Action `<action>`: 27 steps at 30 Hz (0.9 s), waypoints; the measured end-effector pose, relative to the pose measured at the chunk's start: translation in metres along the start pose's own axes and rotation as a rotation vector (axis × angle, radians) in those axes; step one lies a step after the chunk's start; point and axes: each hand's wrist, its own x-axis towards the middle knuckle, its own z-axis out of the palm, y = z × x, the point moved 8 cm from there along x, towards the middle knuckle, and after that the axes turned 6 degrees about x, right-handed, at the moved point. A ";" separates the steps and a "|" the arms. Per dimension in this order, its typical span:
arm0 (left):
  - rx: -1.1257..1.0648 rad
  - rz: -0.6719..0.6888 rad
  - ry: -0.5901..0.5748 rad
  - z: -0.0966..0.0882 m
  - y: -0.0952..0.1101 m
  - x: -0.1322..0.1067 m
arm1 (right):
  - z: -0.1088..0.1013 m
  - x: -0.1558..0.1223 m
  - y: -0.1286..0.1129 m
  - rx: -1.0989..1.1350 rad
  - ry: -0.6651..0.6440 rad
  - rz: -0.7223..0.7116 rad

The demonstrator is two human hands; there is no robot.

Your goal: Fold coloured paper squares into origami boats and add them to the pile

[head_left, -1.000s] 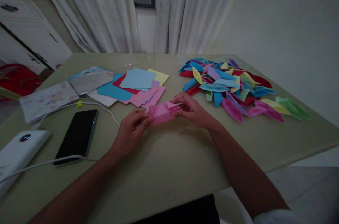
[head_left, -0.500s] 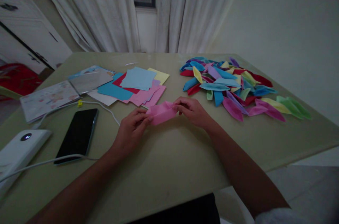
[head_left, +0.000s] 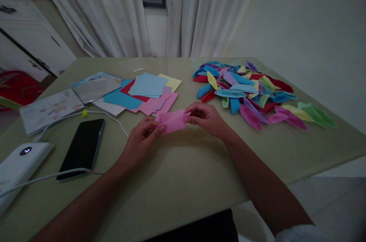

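Between my hands, just above the table, is a folded piece of pink paper [head_left: 173,121]. My left hand [head_left: 145,132] pinches its left end, thumb on the near side. At the right end, the thumb and fingers of my right hand [head_left: 206,116] are closed on the paper's edge. Behind the paper lies a stack of loose square sheets [head_left: 148,84] in blue, red, pink, teal and yellow. To the right, beyond my right hand, spreads a heap of folded paper pieces [head_left: 243,86] in many colours.
At left a black phone [head_left: 82,146] lies by a white power bank [head_left: 23,165], with a white cable [head_left: 114,120] running across the table [head_left: 183,181]. Behind them are a printed card packet [head_left: 53,108] and a clear plastic sleeve [head_left: 98,88]. Curtains hang past the far edge.
The pink paper has gone from an opened, boat-like shape to a flatter one with its near face turned up. My right fingers have shifted slightly along its right end.
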 end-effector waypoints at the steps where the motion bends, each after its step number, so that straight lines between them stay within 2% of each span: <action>1: 0.014 0.001 -0.014 0.002 0.000 -0.001 | 0.001 0.000 -0.001 0.014 -0.005 -0.001; 4: 0.082 0.030 0.009 0.001 0.003 -0.004 | 0.004 -0.001 -0.002 0.030 -0.028 0.014; 8: 0.275 0.184 0.110 -0.008 0.026 -0.012 | 0.010 -0.003 -0.001 -0.001 0.003 0.017; 12: 0.218 0.316 0.025 0.000 0.048 -0.024 | 0.029 -0.010 0.003 -0.026 0.003 0.028; 14: 0.212 0.353 0.028 0.002 0.055 -0.029 | 0.040 -0.015 0.004 -0.005 -0.020 0.030; 18: 0.196 0.355 0.100 -0.001 0.057 -0.033 | 0.054 -0.019 0.002 0.082 -0.074 0.033; 23: 0.085 0.303 0.125 -0.004 0.051 -0.034 | 0.048 -0.020 -0.012 -0.085 0.000 -0.090; 27: 0.098 0.321 0.104 -0.003 0.052 -0.034 | 0.048 -0.023 -0.018 -0.135 0.033 -0.158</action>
